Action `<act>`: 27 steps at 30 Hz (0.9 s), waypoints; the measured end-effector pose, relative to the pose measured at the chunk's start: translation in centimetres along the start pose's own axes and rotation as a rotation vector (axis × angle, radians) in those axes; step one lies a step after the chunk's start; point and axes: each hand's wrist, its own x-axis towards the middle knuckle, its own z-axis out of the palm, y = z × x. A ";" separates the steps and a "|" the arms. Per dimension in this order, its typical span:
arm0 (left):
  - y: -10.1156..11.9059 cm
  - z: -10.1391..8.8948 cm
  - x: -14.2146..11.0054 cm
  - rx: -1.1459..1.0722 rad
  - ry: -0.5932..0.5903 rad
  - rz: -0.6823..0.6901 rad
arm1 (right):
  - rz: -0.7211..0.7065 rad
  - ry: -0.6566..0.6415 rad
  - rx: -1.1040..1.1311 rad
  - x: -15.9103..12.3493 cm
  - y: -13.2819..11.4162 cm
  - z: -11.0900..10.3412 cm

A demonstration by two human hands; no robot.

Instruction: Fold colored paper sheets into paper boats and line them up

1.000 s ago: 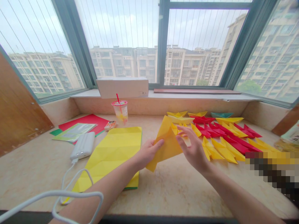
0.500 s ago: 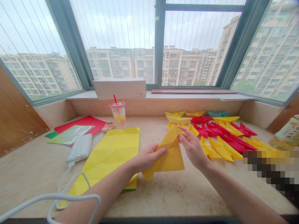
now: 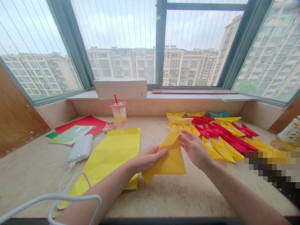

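A folded piece of yellow paper [image 3: 172,159] is held up above the counter between my two hands. My left hand [image 3: 151,157] grips its left side, the thumb lying flat on the front and the fingers behind. At the paper's upper right edge is my right hand [image 3: 192,145], thumb and fingers pinched close against it; the fingertips are partly hidden. Creased yellow sheets [image 3: 112,150] lie to the left, with green paper showing beneath their edge. Beyond my right hand sit several folded paper boats, among them a red boat [image 3: 201,120] and a yellow boat [image 3: 227,119].
On the left are a white power bank [image 3: 81,148] with a looping white cable [image 3: 77,197], red paper [image 3: 82,123] and a clear packet [image 3: 71,134]. A lidded drink cup [image 3: 118,113] stands at the back. A bottle [image 3: 290,134] is at the far right.
The fingers of my right hand have shifted slightly down and opened a little along the paper's edge. My left hand keeps its grip, and the paper's lower edge has dipped slightly.
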 end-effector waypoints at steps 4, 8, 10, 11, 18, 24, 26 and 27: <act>0.0 -0.1 -0.1 0.010 -0.016 -0.014 | 0.057 -0.160 -0.040 -0.2 0.2 0.0; -0.2 -0.2 -0.2 0.031 -0.052 -0.059 | 0.055 -0.184 -0.013 -0.2 0.6 -0.2; -0.4 -0.2 -0.1 0.036 -0.061 -0.060 | 0.060 -0.190 -0.025 -0.1 0.6 -0.4; -0.4 -0.2 -0.1 0.038 -0.062 -0.055 | 0.059 -0.187 -0.043 0.0 0.5 -0.5; -0.1 0.0 -0.1 0.095 -0.054 -0.044 | 0.045 -0.147 -0.194 0.3 -0.1 -0.8; -0.2 0.2 -0.1 0.254 0.002 -0.035 | 0.106 -0.110 -0.176 0.1 -0.3 -0.8; -0.3 0.2 0.1 0.304 0.027 -0.027 | 0.116 -0.070 -0.210 0.0 -0.2 -0.8; -0.3 0.3 0.1 0.312 0.031 -0.023 | 0.113 -0.046 -0.237 0.0 -0.2 -0.8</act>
